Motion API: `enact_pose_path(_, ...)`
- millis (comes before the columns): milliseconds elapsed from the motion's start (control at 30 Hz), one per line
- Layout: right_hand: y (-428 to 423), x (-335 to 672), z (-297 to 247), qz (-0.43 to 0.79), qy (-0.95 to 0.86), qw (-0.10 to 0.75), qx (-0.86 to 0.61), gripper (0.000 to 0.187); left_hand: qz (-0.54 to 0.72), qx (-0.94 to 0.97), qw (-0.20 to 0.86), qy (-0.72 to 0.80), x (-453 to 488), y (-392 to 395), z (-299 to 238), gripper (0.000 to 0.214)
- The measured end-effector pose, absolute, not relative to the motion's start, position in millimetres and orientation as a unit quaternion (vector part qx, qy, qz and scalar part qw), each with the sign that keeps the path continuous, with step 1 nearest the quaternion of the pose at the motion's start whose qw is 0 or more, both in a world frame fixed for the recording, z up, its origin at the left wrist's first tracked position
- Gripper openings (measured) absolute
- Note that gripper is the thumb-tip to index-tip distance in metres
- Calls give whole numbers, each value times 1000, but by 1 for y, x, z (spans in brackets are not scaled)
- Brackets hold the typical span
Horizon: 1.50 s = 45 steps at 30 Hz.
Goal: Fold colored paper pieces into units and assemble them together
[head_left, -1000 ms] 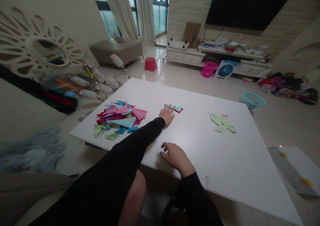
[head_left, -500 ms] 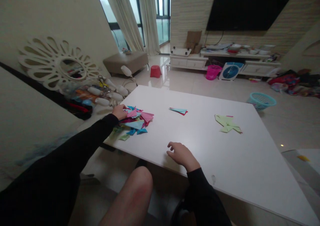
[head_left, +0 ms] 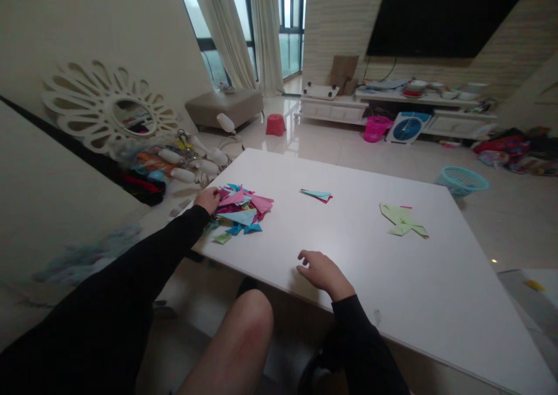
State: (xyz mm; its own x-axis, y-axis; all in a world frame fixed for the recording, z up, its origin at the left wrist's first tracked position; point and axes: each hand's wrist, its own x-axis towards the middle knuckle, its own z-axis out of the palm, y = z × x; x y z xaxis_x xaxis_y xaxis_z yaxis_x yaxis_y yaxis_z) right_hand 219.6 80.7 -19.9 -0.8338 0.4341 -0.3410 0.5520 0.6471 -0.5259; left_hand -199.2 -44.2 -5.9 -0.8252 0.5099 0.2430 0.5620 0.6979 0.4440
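Note:
My left hand (head_left: 208,199) reaches to the left edge of a heap of coloured paper triangles (head_left: 240,207) on the white table (head_left: 349,255). Its fingers are curled into the heap, and what they grip is hidden. My right hand (head_left: 321,271) rests near the table's front edge, fingers loosely spread, holding nothing. A small stack of blue and red triangles (head_left: 317,195) lies in the middle of the table. A group of pale green pieces (head_left: 402,220) lies to the right.
A white flower-shaped mirror (head_left: 108,111) leans on the left wall above cluttered toys. On the floor beyond the table stand a red stool (head_left: 275,125), a pink basket (head_left: 376,128) and a teal basket (head_left: 462,181). My bare knee (head_left: 248,325) is under the table's front edge.
My left hand left the small blue and red stack in the middle and swung left to the big heap of triangles. My right hand stayed in place.

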Motion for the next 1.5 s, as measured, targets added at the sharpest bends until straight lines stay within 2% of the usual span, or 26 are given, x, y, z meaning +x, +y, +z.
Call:
enact_pose_path(100,83,221,-18,-318,904,78,274,33,-280,-334,82,-896,-178,-39,20,21)
enact_pose_path(233,87,218,-9,-328,899,10,289,25,-364,-448,26,-816,-102,-27,56,22)
enact_pose_path(333,92,215,0,-344,882,-110,304,21,-432,-509,-30,-744,-29,-13,66,24)
enact_pose_path(500,101,215,10,-419,753,-351,367,29,-507,-553,-149,-644,55,20,47,23)
enact_pose_path(600,105,217,13,-479,654,-436,391,31,-533,-539,-217,-616,72,34,24,23)
enact_pose_path(767,108,210,17,-539,613,-449,363,31,-530,-542,-313,-572,58,38,-5,26)
enact_pose_path(900,112,194,17,-562,612,-439,343,27,-552,-535,-338,-543,36,46,-4,29)
enact_pose_path(1267,122,170,4,-589,590,-417,362,19,-472,-613,-199,-602,20,69,2,29)
enact_pose_path(1400,122,175,-5,-609,571,-424,351,21,-461,-626,-193,-599,24,66,4,28)
enact_pose_path(1500,118,177,-6,-620,547,-439,351,20,-465,-614,-227,-596,28,62,6,28)
